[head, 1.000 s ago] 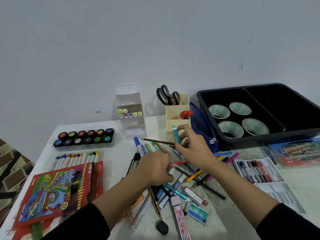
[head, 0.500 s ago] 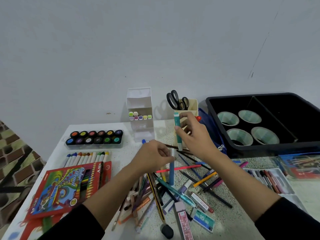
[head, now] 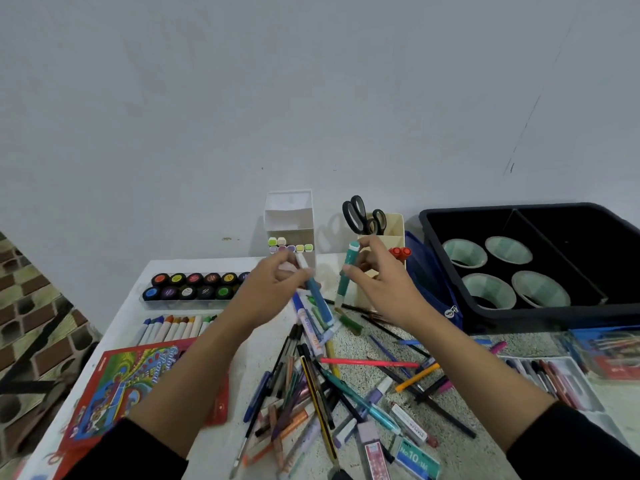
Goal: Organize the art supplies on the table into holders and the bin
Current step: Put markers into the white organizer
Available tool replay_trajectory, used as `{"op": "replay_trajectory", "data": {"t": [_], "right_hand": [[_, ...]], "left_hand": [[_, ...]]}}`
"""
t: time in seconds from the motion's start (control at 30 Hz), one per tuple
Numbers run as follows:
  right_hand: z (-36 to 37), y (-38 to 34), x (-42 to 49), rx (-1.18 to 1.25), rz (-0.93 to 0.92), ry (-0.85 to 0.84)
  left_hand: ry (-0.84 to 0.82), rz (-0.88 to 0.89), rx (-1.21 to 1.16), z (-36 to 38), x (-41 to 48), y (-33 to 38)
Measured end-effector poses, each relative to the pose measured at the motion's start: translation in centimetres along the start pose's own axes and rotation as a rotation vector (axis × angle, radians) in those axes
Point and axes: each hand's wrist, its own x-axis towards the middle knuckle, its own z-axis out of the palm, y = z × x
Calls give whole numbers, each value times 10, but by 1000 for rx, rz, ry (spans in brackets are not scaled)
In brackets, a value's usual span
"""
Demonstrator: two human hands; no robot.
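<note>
Your left hand (head: 270, 289) is now higher off the counter (head: 467, 459), pinching a blue marker (head: 317, 299); your right hand (head: 384, 282) grips a teal marker (head: 347, 271) nearly upright, with the cream holder (head: 391, 230) just behind its fingers, likely for dropping in.

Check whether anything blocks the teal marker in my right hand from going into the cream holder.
Nothing visible blocks it. The right hand holds the teal marker upright directly in front of the cream holder; red markers sit in it further right.
</note>
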Motion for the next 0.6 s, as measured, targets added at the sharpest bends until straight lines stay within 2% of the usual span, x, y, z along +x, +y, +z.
{"op": "replay_trajectory", "data": {"t": [0.17, 0.27, 0.37, 0.5, 0.6], "right_hand": [[6, -21, 14, 46, -70, 30], [13, -32, 23, 88, -134, 72], [21, -38, 32, 92, -214, 158], [28, -36, 38, 9, -302, 218], [32, -30, 41, -59, -347, 196]], "left_hand": [[26, 22, -121, -22, 6, 11], [10, 45, 42, -30, 7, 12], [75, 75, 257, -40, 14, 3], [81, 182, 470, -52, 12, -2], [296, 318, 469, -53, 12, 0]]}}
